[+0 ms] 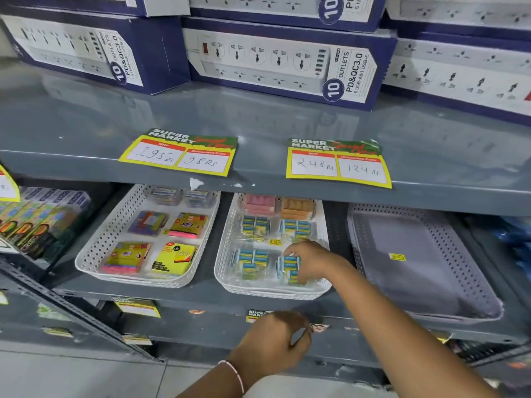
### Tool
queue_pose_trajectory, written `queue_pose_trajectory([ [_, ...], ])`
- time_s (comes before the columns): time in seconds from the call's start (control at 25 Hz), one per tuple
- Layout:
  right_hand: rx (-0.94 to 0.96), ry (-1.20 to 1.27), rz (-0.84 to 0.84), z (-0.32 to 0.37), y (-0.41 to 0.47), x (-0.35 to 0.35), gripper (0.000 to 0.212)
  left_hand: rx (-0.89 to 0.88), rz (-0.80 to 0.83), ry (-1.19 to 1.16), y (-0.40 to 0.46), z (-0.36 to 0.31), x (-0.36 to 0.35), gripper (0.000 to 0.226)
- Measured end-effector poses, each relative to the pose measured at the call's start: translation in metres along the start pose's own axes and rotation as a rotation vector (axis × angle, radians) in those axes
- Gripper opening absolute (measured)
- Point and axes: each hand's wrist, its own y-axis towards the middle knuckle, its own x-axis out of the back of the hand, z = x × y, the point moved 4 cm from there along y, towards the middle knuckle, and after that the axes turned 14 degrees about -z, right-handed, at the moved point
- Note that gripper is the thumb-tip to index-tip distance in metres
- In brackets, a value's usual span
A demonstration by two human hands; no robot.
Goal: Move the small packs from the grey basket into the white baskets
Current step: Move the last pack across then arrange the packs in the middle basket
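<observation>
Right hand: our right hand (309, 259) sits at the lower centre of the frame, fingers curled around a blue-and-green pack (288, 267), thumb above it, holding it at the near right corner of the middle white basket (274, 291).
Left hand: our left hand (277, 338) hovers at the bottom centre, in front of the shelf edge, fingers loosely bent inward; we cannot tell whether it holds anything.
Other packs: three similar blue packs (251, 261) lie in the same basket, with pink and orange packs at its far end.
Left white basket: this basket (92, 254), left of centre, holds sticky-note pads; one yellow pad (174, 258) reads "STICK NOTES".
Grey basket: the grey basket (425, 262), at the right, shows only a small yellow sticker (397, 257).
Price tags: the left price tag (178, 152) reads "SUPER MARKET", 195 Rs, 98 Rs; the right price tag (337, 162) reads 248 Rs, 124 Rs.
Boxes above: the power-strip boxes (287, 60) read "10 OUTLETS PD&QC3.0".
</observation>
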Motion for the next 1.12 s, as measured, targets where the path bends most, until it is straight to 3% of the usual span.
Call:
queue_pose_trajectory([
  [0.2, -0.008, -0.05, 0.048, 0.0, 0.001, -0.01, 0.097, 0.011, 0.006, -0.018, 0.004, -0.001, 0.001, 0.019],
  [0.32, 0.0, -0.041, 0.009, 0.003, 0.0, -0.015, 0.091, 0.099, -0.139, -0.11, 0.012, -0.005, 0.018, 0.021],
  [0.4, -0.025, -0.001, -0.007, 0.002, 0.001, -0.017, 0.094, 0.295, -0.363, -0.297, 0.026, -0.003, 0.038, 0.023],
  [0.48, -0.09, 0.243, -0.037, 0.001, -0.001, -0.012, 0.103, 0.696, -0.565, -0.561, 0.047, 0.018, 0.05, 0.022],
  [0.52, -0.145, 0.443, -0.106, 0.001, -0.004, -0.006, 0.095, 0.919, -0.577, -0.647, 0.059, 0.036, 0.048, 0.022],
  [0.6, -0.384, 0.817, -0.279, -0.007, -0.012, 0.003, 0.078, 1.281, -0.415, -0.702, 0.082, 0.058, 0.037, 0.026],
  [0.68, -0.655, 1.023, -0.302, -0.015, -0.021, -0.003, 0.076, 1.457, -0.196, -0.691, 0.097, 0.059, 0.026, 0.049],
  [0.88, -0.786, 1.238, -0.23, -0.008, -0.028, -0.009, 0.062, 1.531, -0.031, -0.744, 0.117, 0.038, 0.012, 0.061],
  [1.12, -0.786, 1.32, -0.161, -0.006, -0.029, -0.006, 0.06, 1.512, 0.012, -0.643, 0.121, 0.045, 0.003, 0.06],
])
